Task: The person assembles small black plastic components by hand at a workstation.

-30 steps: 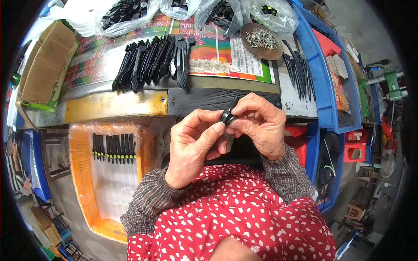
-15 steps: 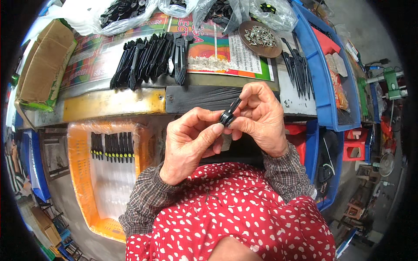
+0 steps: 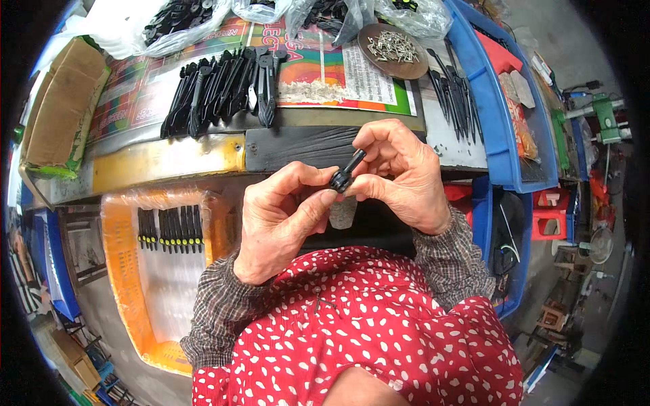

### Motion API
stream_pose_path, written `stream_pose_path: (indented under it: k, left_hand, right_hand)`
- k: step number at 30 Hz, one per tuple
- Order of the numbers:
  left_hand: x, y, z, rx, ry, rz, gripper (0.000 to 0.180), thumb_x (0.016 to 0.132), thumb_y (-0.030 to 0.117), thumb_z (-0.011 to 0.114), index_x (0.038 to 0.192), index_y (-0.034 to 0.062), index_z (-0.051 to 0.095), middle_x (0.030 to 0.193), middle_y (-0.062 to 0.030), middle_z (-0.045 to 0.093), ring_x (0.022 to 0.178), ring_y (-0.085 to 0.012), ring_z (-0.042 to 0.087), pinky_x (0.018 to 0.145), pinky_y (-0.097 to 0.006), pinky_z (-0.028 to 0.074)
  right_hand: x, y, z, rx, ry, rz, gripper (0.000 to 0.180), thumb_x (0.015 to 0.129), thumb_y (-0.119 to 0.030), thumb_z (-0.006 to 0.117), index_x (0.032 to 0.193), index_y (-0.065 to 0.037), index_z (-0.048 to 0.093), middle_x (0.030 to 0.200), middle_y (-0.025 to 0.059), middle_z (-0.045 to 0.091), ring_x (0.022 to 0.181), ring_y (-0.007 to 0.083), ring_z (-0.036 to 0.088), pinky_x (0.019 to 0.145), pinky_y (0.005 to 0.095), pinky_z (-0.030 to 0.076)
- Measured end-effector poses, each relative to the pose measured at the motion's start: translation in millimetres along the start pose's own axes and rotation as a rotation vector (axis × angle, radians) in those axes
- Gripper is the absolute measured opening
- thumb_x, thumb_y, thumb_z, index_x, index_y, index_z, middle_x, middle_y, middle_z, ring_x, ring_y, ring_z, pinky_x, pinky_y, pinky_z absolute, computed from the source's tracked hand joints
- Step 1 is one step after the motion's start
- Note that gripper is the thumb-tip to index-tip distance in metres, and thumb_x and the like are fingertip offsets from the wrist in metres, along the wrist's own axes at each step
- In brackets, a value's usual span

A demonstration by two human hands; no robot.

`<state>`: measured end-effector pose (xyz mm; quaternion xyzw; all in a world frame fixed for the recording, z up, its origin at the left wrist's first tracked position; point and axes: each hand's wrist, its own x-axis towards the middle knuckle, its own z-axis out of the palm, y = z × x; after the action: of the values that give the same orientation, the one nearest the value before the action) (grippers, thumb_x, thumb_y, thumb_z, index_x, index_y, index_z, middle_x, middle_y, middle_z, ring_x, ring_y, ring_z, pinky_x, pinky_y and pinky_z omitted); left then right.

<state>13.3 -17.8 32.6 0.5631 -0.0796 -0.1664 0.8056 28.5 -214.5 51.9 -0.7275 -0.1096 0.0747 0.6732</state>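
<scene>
Small black plastic part (image 3: 347,173), short rod w/ a thicker ring-like end, sits mid-frame, held up in the air betw. both hands, just near of the surface (image 3: 298,145) edge and above the lap. Left hand (image 3: 281,220): thumb and index pinch the ring end from the left, other fingers curled under. Right hand (image 3: 399,172): fingers pressed together around the rod's far end, thumb on the near side. Both hands touch the part; fingertips nearly meet at it.

Far of the hands, on the surface: a row of black tool pieces (image 3: 220,88), long and pointed, fanned side by side on a colourful printed sheet (image 3: 318,64). Far right of those, a round brown dish (image 3: 394,51) w/ small metal screws or pins. Right of the dish, more thin black pieces (image 3: 455,91) lying beside a blue bin (image 3: 504,135). Far edge: clear plastic bags (image 3: 162,20) w/ black parts inside. Far left: a cardboard box (image 3: 61,111).

Near left, below the surface: an orange crate (image 3: 128,284) lined w/ clear film, holding a row of black pieces w/ yellow tips (image 3: 169,227). Person wears a red top w/ white dots, checked cuffs.
</scene>
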Motion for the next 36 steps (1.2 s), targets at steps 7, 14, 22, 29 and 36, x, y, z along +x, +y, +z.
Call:
stream_pose_path:
  k: [7,14,22,29,36]
  left_hand:
    - [0,-3,5,0.194,0.032,0.1,0.014,0.09,-0.004,0.061,0.104,-0.0028,0.063,0.082,-0.0012,0.065,0.061,-0.0013,0.051,0.052,-0.017,0.042]
    - [2,-11,5,0.254,0.057,0.122,0.012,0.09,-0.005,0.06,0.101,-0.0029,0.064,0.078,0.0005,0.063,0.061,-0.0011,0.049,0.052,-0.018,0.042]
    - [2,-15,3,0.273,0.066,0.121,0.014,0.089,-0.005,0.062,0.102,-0.003,0.064,0.079,0.001,0.063,0.061,-0.0008,0.05,0.052,-0.017,0.041]
    - [2,-14,3,0.102,0.071,0.058,0.015,0.089,-0.003,0.063,0.105,-0.0037,0.063,0.078,0.0001,0.063,0.061,-0.0016,0.05,0.052,-0.017,0.042]
    - [0,-15,2,-0.065,0.031,0.049,0.016,0.09,-0.004,0.061,0.106,-0.0053,0.062,0.084,-0.0059,0.065,0.061,-0.0055,0.054,0.052,-0.019,0.043]
  right_hand:
    - [2,0,-7,-0.333,0.006,-0.255,0.042,0.075,0.001,0.077,0.111,-0.001,0.055,0.088,0.0054,0.062,0.075,0.0092,0.063,0.062,0.0239,0.053]
    - [8,2,-16,-0.82,-0.006,-0.703,0.053,0.067,-0.011,0.08,0.112,0.001,0.055,0.086,0.012,0.062,0.072,0.026,0.065,0.06,0.0337,0.054]
    - [10,0,-15,-0.858,-0.04,-0.669,0.049,0.068,-0.01,0.079,0.111,0.001,0.056,0.083,0.0103,0.059,0.067,0.0236,0.063,0.057,0.0328,0.051]
    - [0,8,-2,-0.358,0.046,-0.275,0.046,0.076,-0.002,0.077,0.115,-0.005,0.053,0.069,0.0019,0.054,0.061,0.008,0.053,0.054,0.0251,0.046]
    - [-4,7,5,0.193,0.026,0.077,0.04,0.082,0.002,0.07,0.116,-0.004,0.048,0.074,0.0047,0.064,0.055,0.0064,0.058,0.046,0.019,0.045]
